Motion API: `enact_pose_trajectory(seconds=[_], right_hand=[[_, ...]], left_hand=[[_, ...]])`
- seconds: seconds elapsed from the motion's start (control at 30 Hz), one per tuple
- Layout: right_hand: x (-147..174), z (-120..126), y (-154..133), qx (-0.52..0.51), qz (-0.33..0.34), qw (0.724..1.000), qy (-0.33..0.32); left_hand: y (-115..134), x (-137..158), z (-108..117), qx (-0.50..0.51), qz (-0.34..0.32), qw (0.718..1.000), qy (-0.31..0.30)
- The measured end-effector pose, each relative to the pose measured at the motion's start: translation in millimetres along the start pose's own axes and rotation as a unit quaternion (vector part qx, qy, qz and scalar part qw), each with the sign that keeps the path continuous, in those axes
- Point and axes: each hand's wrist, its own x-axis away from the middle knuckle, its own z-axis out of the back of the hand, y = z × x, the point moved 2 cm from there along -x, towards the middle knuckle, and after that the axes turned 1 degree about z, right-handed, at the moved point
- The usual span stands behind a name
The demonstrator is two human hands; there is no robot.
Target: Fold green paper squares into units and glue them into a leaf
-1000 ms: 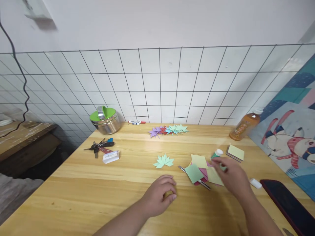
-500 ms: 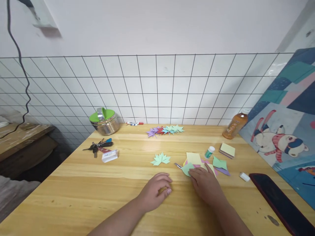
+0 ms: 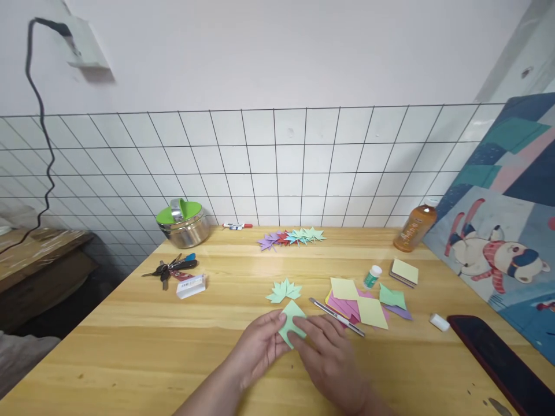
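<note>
A small light-green paper square (image 3: 291, 319) is turned corner-up between my two hands, just above the wooden table. My left hand (image 3: 259, 342) grips its left side, thumb on top and fingers underneath. The fingers of my right hand (image 3: 326, 353) lie over its right edge; whether they pinch it is hard to see. Just beyond the paper is a folded green paper leaf shape (image 3: 284, 290). A slim silver utility knife (image 3: 337, 317) lies to the right, beside a pile of pink and yellow paper squares (image 3: 372, 312).
Along the back lie a row of coloured folded leaves (image 3: 291, 237) and a marker (image 3: 237, 226). A steel pot (image 3: 184, 224), keys (image 3: 171, 267) and a clear block (image 3: 191, 286) are left. Rightward are a glue bottle (image 3: 372, 277), drink bottle (image 3: 415, 226), eraser (image 3: 439, 322) and phone (image 3: 498, 358).
My right hand has brought the green paper from the pile leftward to my left hand, which now holds it. The knife and pile are uncovered. The view has tilted slightly up.
</note>
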Motion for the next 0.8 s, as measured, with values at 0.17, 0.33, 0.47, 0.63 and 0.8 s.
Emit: enact_pose_trajectory(seconds=[0.17,0.33,0.47,0.63,0.8], right_hand=[[5.4,-11.3,8.3,-0.107,-0.078,0.991,0.007],[9.0,-25.5,26.0,-0.328,-0.253,0.910,0.018],[12.1,-37.4,30.9,-0.512,-0.392,0.764,0.009],[9.3,-35.3,24.8,-0.471,-0.343,0.813,-0.003],[8.2,-28.8,25.0,-0.381,-0.337,0.861,0.008]], left_hand=[[-18.4,-12.7,19.1,-0.074,-0.033,0.996,-0.032],[-19.8,-15.4,20.0,-0.173,-0.049,0.983,-0.044],[-21.4,-13.1,14.4,-0.256,-0.074,0.963,-0.044],[-23.8,-12.2,9.2,-0.264,-0.086,0.960,-0.032],[-21.1,-13.2,11.6,-0.251,-0.064,0.966,0.005]])
